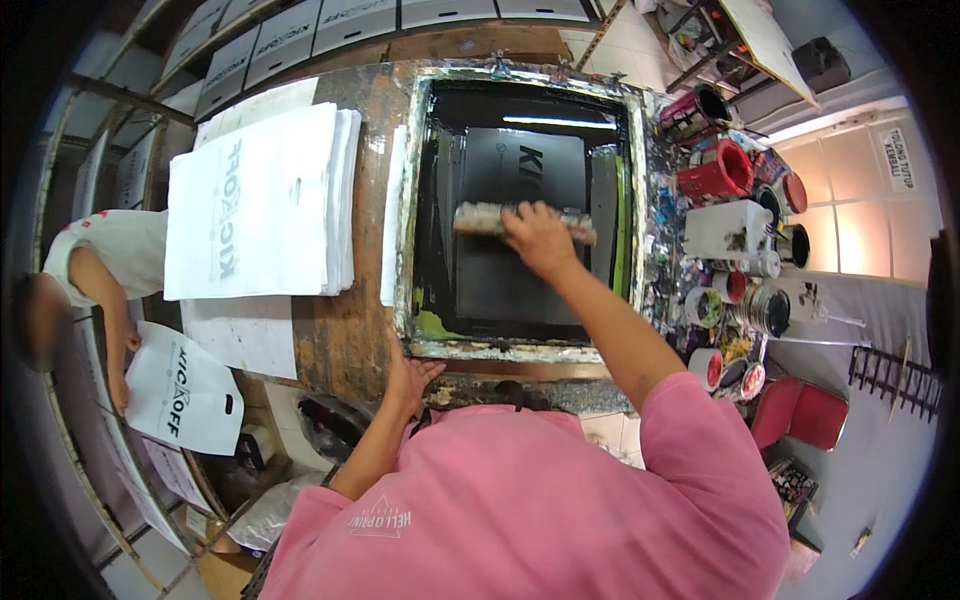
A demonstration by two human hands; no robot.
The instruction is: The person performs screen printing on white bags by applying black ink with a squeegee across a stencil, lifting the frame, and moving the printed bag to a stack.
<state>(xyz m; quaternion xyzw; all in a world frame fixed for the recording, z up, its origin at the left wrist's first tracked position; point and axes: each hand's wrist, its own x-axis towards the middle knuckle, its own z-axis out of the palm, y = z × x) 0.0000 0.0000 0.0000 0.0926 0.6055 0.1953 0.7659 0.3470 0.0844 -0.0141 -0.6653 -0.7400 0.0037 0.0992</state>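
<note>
A screen-printing frame, its rim pale and crusted with ink, lies on the wooden table in front of me. Black ink coats the mesh inside, and dark lettering shows on the middle area. My right hand grips a worn squeegee, which spans the screen from left to right about midway up. Near the frame's lower left corner is my left hand, fingers spread and holding nothing. A stack of white printed bags rests on the table to the left.
At the left, another person holds a white printed bag beside drying racks. Ink cans, a red bucket and a white container crowd the table's right edge. A red chair stands at lower right.
</note>
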